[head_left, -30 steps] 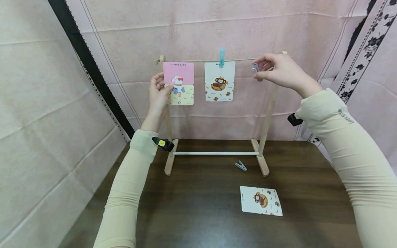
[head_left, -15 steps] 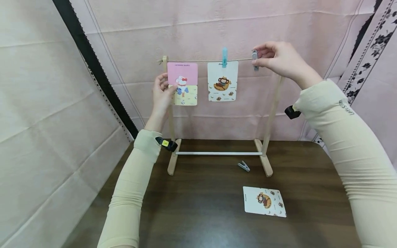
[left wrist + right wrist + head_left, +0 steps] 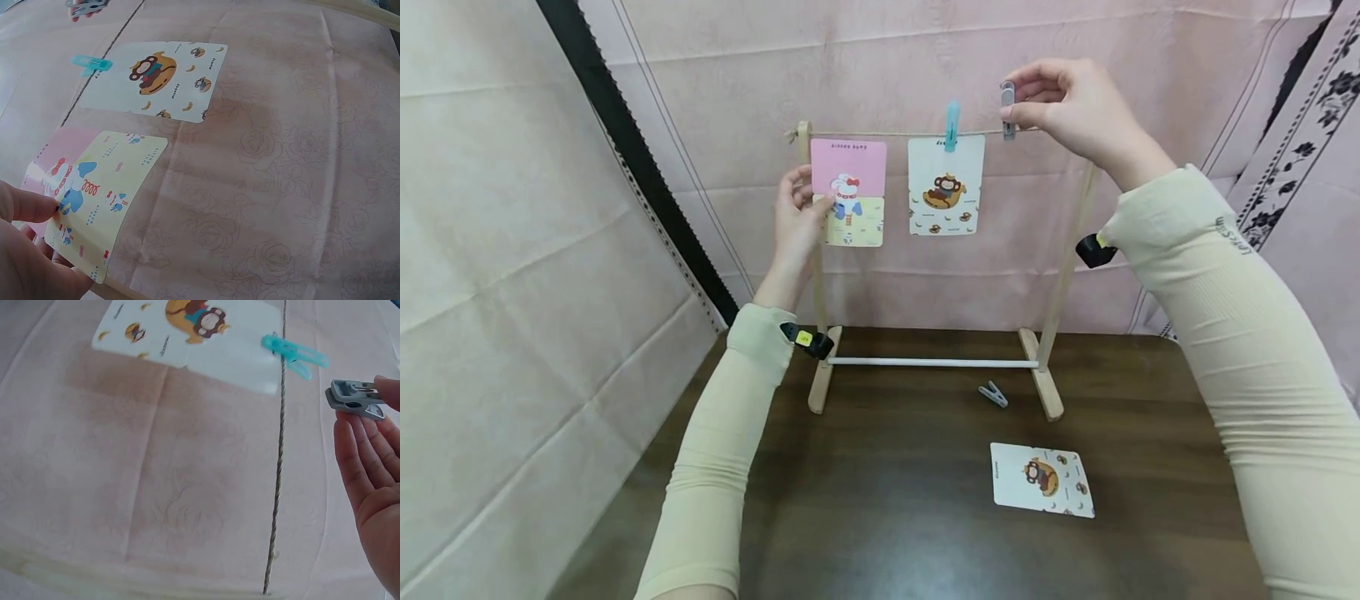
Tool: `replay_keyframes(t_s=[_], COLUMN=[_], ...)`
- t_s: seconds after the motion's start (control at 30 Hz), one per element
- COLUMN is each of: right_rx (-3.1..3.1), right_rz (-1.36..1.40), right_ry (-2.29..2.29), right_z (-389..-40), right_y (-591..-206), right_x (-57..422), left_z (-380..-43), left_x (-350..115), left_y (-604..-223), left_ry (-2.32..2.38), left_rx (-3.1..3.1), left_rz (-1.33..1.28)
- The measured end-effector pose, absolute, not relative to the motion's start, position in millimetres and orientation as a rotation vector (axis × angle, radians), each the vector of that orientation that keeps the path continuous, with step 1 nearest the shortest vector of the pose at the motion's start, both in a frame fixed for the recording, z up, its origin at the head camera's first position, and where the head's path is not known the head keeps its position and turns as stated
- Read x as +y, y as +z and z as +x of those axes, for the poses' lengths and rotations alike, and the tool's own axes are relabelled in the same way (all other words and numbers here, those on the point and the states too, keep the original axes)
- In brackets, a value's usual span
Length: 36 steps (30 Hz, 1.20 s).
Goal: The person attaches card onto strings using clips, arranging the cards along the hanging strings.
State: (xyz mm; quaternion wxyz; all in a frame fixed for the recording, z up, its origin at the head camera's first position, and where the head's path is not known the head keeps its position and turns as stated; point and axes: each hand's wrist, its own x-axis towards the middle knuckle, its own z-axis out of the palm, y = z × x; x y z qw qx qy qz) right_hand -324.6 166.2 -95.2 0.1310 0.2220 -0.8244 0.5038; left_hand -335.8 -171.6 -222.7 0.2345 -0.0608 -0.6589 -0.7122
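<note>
My left hand (image 3: pixel 799 215) pinches a pink-and-yellow card (image 3: pixel 861 223) by its left edge, thumb in front, with the card's top close to the string (image 3: pixel 895 135). In the left wrist view this card (image 3: pixel 119 194) bends slightly. My right hand (image 3: pixel 1071 104) pinches a grey clothespin (image 3: pixel 1008 112) between thumb and fingers, upright in front of the string's right part. The right wrist view shows the grey clothespin (image 3: pixel 356 399) beside the string, apart from it. Between the hands a white monkey card (image 3: pixel 946 187) hangs from the string by a blue clothespin (image 3: pixel 952 125).
The string runs between the posts of a wooden stand (image 3: pixel 1065 258) with a white crossbar (image 3: pixel 932 362). Another grey clothespin (image 3: pixel 993 394) and a second monkey card (image 3: pixel 1042 480) lie on the dark wooden table (image 3: pixel 880 492). A pink cloth (image 3: pixel 880 50) hangs behind.
My right hand has risen with the grey clothespin, which has turned upright and come up to the string's height. My left hand keeps holding the pink-and-yellow card near the string's left end.
</note>
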Motion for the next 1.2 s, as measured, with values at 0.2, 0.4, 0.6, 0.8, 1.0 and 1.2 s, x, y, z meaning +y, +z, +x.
replay_keyframes(t_s=[0.2,0.4,0.6,0.8,1.0,1.2], right_rx=[-2.277,-2.128,-2.033,-1.921,-1.934,-1.998], right_rz=[0.665,0.703,0.723,0.741,0.721,0.689], right_ry=[1.636,1.749,1.850,2.039,2.028,1.986], right_z=[-325.0,-326.6,-328.9,-331.9,-334.9,-340.7], right_y=[-93.4,-91.1,-87.4,-83.0,-79.8,-82.6], right_x=[157.6,146.3,132.8,112.5,93.9,80.6], left_z=[-335.0,-332.9,-331.7,-330.0,-329.8,-332.0], left_x=[-171.1,-169.8,-169.0,-168.4,-168.0,-166.7], left_y=[-222.6,-223.3,-222.8,-222.3,-222.0,-224.1], left_ry=[-1.969,-1.981,-1.970,-1.959,-1.971,-1.982], left_rx=[-1.792,-1.784,-1.795,-1.805,-1.791,-1.799], left_rz=[-0.164,-0.178,-0.186,-0.185,-0.190,-0.192])
